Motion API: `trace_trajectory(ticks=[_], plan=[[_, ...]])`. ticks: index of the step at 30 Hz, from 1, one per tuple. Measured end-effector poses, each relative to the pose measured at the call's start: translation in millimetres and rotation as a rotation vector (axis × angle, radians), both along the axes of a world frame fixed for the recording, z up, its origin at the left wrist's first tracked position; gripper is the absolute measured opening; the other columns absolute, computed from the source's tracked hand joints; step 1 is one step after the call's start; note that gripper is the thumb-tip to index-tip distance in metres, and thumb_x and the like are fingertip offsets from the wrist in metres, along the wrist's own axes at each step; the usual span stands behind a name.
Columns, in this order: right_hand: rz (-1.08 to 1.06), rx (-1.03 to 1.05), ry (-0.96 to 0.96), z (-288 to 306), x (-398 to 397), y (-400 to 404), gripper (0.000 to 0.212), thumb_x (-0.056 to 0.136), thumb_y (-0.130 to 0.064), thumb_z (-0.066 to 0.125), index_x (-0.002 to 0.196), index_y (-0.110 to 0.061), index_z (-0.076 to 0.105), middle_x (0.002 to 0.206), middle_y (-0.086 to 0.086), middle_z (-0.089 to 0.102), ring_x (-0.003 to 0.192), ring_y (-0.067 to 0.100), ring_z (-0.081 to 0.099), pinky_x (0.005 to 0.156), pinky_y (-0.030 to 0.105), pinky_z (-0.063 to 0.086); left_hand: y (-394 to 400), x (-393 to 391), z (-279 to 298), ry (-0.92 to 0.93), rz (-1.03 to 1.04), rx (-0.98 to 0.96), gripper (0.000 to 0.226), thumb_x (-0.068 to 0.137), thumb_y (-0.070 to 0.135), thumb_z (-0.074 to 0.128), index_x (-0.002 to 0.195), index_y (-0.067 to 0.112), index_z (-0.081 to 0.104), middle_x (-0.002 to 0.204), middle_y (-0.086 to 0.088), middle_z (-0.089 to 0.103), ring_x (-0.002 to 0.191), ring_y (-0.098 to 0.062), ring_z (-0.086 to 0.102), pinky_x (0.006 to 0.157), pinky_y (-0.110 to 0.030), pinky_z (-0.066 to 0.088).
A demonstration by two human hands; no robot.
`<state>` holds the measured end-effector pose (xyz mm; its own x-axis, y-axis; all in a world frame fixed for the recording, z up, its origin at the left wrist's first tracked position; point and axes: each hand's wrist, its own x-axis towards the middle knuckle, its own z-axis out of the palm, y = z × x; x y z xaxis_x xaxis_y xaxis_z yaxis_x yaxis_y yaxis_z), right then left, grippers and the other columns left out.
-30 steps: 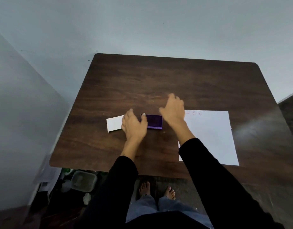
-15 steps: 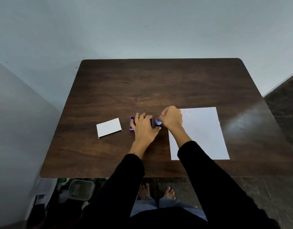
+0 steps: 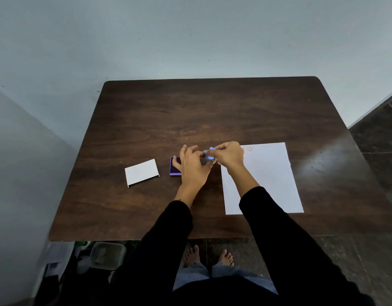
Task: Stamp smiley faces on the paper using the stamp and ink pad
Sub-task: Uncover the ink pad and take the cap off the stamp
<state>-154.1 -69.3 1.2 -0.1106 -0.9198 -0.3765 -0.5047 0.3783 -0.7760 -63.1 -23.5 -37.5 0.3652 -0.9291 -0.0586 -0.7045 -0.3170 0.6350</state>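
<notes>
The stamp, small and pale blue, sits pinched in the grip of the right hand, raised a little above the dark wooden surface just right of the ink pad. Its shape is blurred, so which end faces down cannot be told. The ink pad is a purple tray lying open and flat on the surface; only its left part shows, the rest being covered by the left hand. That hand lies over the pad with its fingers spread and slightly lifted; whether it presses on the pad cannot be told. The fingertips of both hands nearly meet around the stamp.

To the right lies the paper, a white sheet flat on the surface, its near edge close to the surface's front edge. Two faint red smiley prints sit at its far left corner, one partly hidden behind the right hand. Left of the ink pad, apart from it, lies a white lid turned at a slight angle. Both forearms wear black sleeves.
</notes>
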Motion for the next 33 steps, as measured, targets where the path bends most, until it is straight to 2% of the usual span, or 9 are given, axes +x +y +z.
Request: trace_trajectory(ticks=[2,5,10,13,20,25,27,30,33], plan=[[0.002,0.003,0.006,-3,-1,-1,0.019,0.069,-0.025,0.08,0.067,-0.011,0.067,0.074,0.006,0.067,0.077,0.022,0.067,0.073,0.036,0.058,0,0,-2,-0.006,0.005,0.019,0.031,0.08,0.036,0.069,0.103,0.015,0.069,0.143,-0.002,0.045,0.145,-0.022,0.014,0.112,-0.054,0.002],[-0.012,-0.008,0.013,-4,-1,-3,0.017,0.069,-0.024,0.08,0.066,-0.012,0.068,0.072,0.005,0.067,0.072,0.018,0.064,0.066,0.029,0.053,0,0,-3,0.006,0.005,0.045,0.029,0.079,0.039,0.069,0.099,0.017,0.07,0.146,-0.002,0.041,0.146,-0.023,0.009,0.111,-0.057,0.001],[-0.01,-0.019,0.028,-6,-1,-4,0.005,0.074,-0.012,0.071,0.074,-0.008,0.073,0.081,0.009,0.071,0.076,0.016,0.062,0.067,0.028,0.051,2,1,-6,-0.052,-0.048,-0.035,0.023,0.079,0.037,0.07,0.092,0.018,0.072,0.146,0.001,0.042,0.146,-0.021,0.007,0.11,-0.059,-0.003],[0.003,-0.042,0.024,-7,0,-6,0.009,0.076,-0.007,0.065,0.073,-0.008,0.073,0.078,0.007,0.07,0.075,0.015,0.061,0.061,0.025,0.049,2,2,-7,-0.105,-0.053,-0.064,0.021,0.079,0.036,0.069,0.09,0.019,0.072,0.148,0.003,0.04,0.147,-0.021,0.006,0.111,-0.058,-0.005],[0.136,-0.052,-0.011,-10,-4,-10,0.011,0.078,-0.002,0.065,0.085,-0.004,0.073,0.089,0.011,0.071,0.084,0.018,0.062,0.072,0.03,0.052,0,1,-12,-0.102,-0.08,-0.081,0.025,0.081,0.039,0.067,0.09,0.017,0.072,0.15,0.0,0.038,0.147,-0.023,0.002,0.112,-0.056,-0.009],[0.138,-0.05,-0.064,-13,-10,-9,0.017,0.084,0.002,0.058,0.098,-0.001,0.068,0.095,0.014,0.068,0.073,0.013,0.059,0.055,0.012,0.045,-1,-4,-15,-0.11,-0.096,-0.019,0.025,0.08,0.041,0.068,0.094,0.021,0.073,0.155,0.0,0.029,0.147,-0.024,-0.005,0.111,-0.058,-0.009],[0.078,-0.076,-0.09,-14,-13,-11,0.02,0.085,0.003,0.055,0.101,-0.001,0.067,0.103,0.016,0.067,0.084,0.019,0.06,0.068,0.021,0.05,1,-6,-19,-0.105,-0.102,-0.003,0.024,0.08,0.042,0.067,0.095,0.024,0.072,0.157,0.001,0.023,0.147,-0.025,-0.009,0.11,-0.06,-0.007],[-0.112,-0.028,-0.305,-10,-17,-17,0.025,0.088,0.003,0.054,0.11,-0.002,0.063,0.11,0.014,0.064,0.103,0.025,0.061,0.083,0.03,0.051,8,-11,-26,-0.089,-0.093,0.02,0.026,0.082,0.044,0.065,0.103,0.03,0.069,0.159,0.002,0.015,0.146,-0.026,-0.012,0.11,-0.063,-0.005],[-0.319,0.178,-0.764,-1,-22,-20,0.024,0.093,-0.002,0.052,0.116,0.0,0.057,0.108,0.015,0.062,0.105,0.027,0.062,0.086,0.029,0.051,15,-16,-30,-0.147,-0.103,0.021,0.029,0.083,0.046,0.064,0.109,0.034,0.067,0.16,0.001,0.01,0.146,-0.027,-0.012,0.11,-0.063,-0.004]])
